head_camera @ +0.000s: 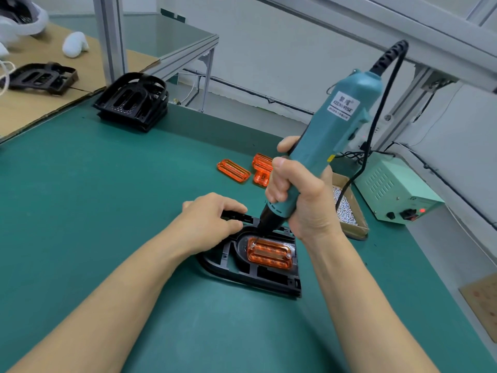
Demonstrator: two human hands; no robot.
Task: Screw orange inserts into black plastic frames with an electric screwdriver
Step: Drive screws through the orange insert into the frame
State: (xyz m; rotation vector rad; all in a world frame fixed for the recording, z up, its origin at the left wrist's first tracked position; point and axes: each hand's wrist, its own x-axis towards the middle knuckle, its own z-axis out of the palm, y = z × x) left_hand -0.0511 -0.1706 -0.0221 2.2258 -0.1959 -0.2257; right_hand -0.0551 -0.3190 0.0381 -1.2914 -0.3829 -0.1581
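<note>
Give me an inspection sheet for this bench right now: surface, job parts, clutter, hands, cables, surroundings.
Surface: green mat, cardboard sheet at far left.
Job's things: orange insert seated in black frame; screwdriver tip at the insert's far left corner; spare inserts beyond; stack of frames; box of screws.
Clutter: white padded items and a dark frame on the cardboard.
Hands: left hand grips the frame's far edge; right hand grips the screwdriver.
Cables: black cord runs from the screwdriver's top towards the power box.
Surroundings: aluminium rails, white wall.
</note>
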